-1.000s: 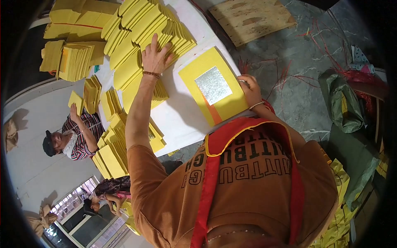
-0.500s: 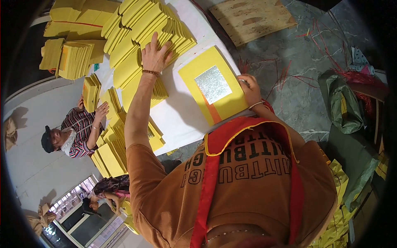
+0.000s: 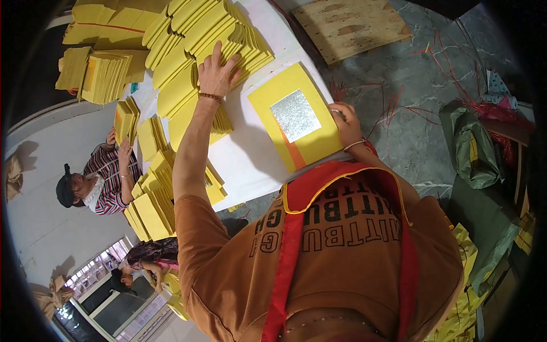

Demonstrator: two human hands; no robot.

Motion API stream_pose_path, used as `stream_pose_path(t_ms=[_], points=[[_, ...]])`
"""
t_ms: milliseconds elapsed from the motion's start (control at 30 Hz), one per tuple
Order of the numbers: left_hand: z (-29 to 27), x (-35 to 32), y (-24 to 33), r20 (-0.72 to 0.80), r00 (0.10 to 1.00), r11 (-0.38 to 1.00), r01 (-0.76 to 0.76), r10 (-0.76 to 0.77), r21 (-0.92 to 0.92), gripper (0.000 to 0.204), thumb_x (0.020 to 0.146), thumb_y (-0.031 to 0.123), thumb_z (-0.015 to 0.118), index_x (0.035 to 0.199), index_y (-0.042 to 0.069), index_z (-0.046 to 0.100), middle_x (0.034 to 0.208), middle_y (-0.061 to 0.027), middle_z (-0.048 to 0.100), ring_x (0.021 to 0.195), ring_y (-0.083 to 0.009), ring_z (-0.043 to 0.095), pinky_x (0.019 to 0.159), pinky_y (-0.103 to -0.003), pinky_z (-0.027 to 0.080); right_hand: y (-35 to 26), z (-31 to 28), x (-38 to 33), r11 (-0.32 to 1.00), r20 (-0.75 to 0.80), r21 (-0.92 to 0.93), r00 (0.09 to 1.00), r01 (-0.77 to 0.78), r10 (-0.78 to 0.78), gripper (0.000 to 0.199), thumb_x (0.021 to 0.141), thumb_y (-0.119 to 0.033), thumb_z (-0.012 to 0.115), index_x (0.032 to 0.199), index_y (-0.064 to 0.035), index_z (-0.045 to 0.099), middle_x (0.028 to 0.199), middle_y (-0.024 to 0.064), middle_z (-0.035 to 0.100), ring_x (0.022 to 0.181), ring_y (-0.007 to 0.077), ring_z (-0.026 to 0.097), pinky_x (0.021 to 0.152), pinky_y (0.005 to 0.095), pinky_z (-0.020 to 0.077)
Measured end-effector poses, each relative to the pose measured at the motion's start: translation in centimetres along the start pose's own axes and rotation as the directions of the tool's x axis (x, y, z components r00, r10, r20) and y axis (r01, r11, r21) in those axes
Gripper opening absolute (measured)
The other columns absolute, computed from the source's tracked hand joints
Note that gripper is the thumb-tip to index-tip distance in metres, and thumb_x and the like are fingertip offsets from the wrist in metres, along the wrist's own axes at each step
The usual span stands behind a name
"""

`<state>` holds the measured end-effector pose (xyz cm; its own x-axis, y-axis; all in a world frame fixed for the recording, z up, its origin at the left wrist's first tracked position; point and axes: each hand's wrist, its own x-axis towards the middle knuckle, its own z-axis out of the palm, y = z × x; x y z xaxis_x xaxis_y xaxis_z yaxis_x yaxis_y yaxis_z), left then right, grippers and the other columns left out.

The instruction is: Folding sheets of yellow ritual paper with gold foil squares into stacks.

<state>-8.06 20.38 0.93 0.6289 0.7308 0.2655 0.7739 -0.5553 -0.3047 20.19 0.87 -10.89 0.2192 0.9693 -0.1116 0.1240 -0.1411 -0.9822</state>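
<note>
My left hand reaches forward over rows of folded yellow paper bundles. Its fingers are spread and touch the tops of the folds, without gripping any. Nearer me on the white table lies a flat yellow paper sheet with a silver foil square and an orange strip below the foil. My right hand is at the sheet's right edge by the table's rim, its fingers curled against that edge. The thumb is hard to make out.
More yellow paper stacks line the table's left side. A co-worker in stripes holds a yellow bundle; another person works farther back. Plywood, red strings and a green sack lie to the right.
The co-worker in stripes has moved a hand in toward the held bundle. My own hands have hardly moved, and the view has shifted slightly.
</note>
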Motion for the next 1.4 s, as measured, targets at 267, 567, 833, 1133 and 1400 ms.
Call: stream_pose_path(t_ms=[267,567,833,1133,1400], points=[[0.3,-0.4,0.5,0.102,0.990,0.992,-0.108,0.101,0.062,0.048,0.070,0.024,0.065,0.114,0.037,0.049,0.134,-0.0092,0.034,0.095,-0.0279,0.048,0.073,-0.039,0.043,-0.3,0.1,-0.1,0.999,-0.014,0.036,1.000,0.000,0.000,0.018,0.082,-0.008,0.051,0.097,-0.0065,0.061,0.105,0.0122,0.053,0.101,0.0255,0.051,0.087,0.0314,0.0396],[-0.7,-0.3,-1.4,0.202,0.948,0.787,0.318,-0.248,-0.528,0.045,0.084,0.024,0.056,0.126,0.012,0.044,0.107,-0.0171,0.056,0.095,-0.0333,0.051,0.083,-0.039,0.043,0.1,0.1,-0.1,1.000,-0.001,0.015,1.000,-0.013,0.013,0.019,0.081,-0.009,0.052,0.097,-0.0065,0.061,0.109,0.0113,0.052,0.102,0.0246,0.051,0.088,0.0312,0.0389],[-0.1,0.6,-1.5,0.136,0.972,0.889,0.233,-0.194,-0.395,0.030,0.082,0.016,0.055,0.110,0.006,0.055,0.094,-0.0135,0.062,0.089,-0.0312,0.055,0.079,-0.040,0.045,0.5,0.1,0.0,1.000,-0.007,0.003,1.000,0.008,-0.008,0.020,0.080,-0.008,0.052,0.098,-0.0069,0.061,0.109,0.0108,0.052,0.102,0.0242,0.050,0.089,0.0315,0.0387],[-6.2,1.5,0.0,-0.145,0.911,0.921,0.389,-0.386,-0.007,0.032,0.075,0.006,0.052,0.107,0.010,0.055,0.091,-0.0083,0.063,0.083,-0.0255,0.058,0.070,-0.035,0.044,0.9,0.1,0.0,0.999,0.004,-0.007,0.999,0.053,-0.053,0.019,0.079,-0.007,0.054,0.097,-0.0066,0.061,0.107,0.0110,0.053,0.102,0.0247,0.049,0.090,0.0318,0.0374],[-10.1,-8.3,4.7,0.687,0.663,-0.716,0.321,-0.296,-0.619,0.032,0.085,0.011,0.056,0.111,-0.007,0.050,0.099,-0.0110,0.061,0.084,-0.0155,0.060,0.075,-0.026,0.048,2.5,0.1,0.2,0.995,0.021,-0.008,0.995,0.097,-0.097,0.018,0.080,-0.007,0.055,0.097,-0.0062,0.061,0.106,0.0114,0.053,0.104,0.0245,0.048,0.091,0.0320,0.0361]])
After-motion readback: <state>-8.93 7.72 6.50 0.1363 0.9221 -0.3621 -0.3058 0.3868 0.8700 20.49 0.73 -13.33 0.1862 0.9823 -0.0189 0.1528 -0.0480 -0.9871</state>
